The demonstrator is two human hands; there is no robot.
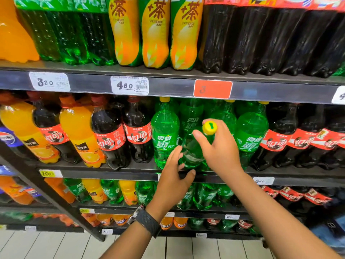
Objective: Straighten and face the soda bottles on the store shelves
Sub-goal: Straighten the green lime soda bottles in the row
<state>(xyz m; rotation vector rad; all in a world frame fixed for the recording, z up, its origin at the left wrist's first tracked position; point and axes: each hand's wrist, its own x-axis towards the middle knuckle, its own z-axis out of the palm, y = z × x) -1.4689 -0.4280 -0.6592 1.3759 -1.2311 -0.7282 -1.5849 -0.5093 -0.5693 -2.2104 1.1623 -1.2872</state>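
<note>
The right hand [222,146] is gripping the neck of a green soda bottle [192,152], with thumb and fingers curling round it just under the yellow cap [209,127]. The bottle is tilting, its cap leaning out toward the camera while its base is sitting on the middle shelf [112,173]. The left hand [175,176] is reaching in low beside this bottle with fingers loose and spread, holding nothing. It is blurred, so whether the fingertips are touching the bottle's lower body cannot be told. A dark wristwatch [147,219] is sitting on the left wrist.

Just left of the held bottle, another green bottle [165,135] is standing upright with its label facing out, and just right of it a third green bottle [250,135] is doing the same. Further left of the held bottle, cola bottles [137,131] and orange drink bottles [80,135] are alternating along the same shelf. Further right, more cola bottles [280,139] are standing in a row. Above the held bottle, a red price tag [212,89] is hanging on the upper shelf's edge, and yellow tea bottles [155,32] are standing above that.
</note>
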